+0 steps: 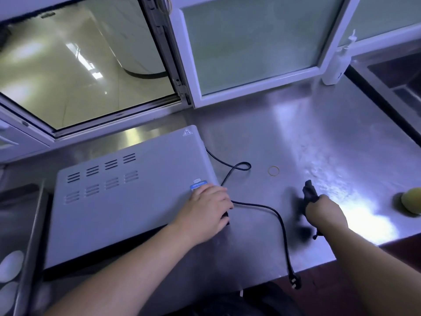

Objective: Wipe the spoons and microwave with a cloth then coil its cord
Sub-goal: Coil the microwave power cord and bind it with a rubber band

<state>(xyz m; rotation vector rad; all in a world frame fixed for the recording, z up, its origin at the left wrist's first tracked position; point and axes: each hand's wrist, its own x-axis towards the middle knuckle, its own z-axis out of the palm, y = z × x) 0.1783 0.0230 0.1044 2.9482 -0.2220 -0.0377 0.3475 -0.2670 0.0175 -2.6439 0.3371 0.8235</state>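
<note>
Here the left hand (208,207) lies on the near right corner of the microwave (127,192), its fingers (222,197) curled down over the edge onto the black cord (271,208); whether they actually pinch the cord cannot be told. From under those fingers the cord runs right and then toward the person, ending in the plug (295,282) at the front lip of the steel bench (296,133). Another stretch loops just beyond the same fingers, beside the microwave's right side. The right hand (323,212) is closed around a dark cloth (308,191), which sticks out past its fingers and is blurred. A rubber band (273,170) lies on the bench beyond both hands, between them. A white bottle (336,65) stands far beyond the right hand.
</note>
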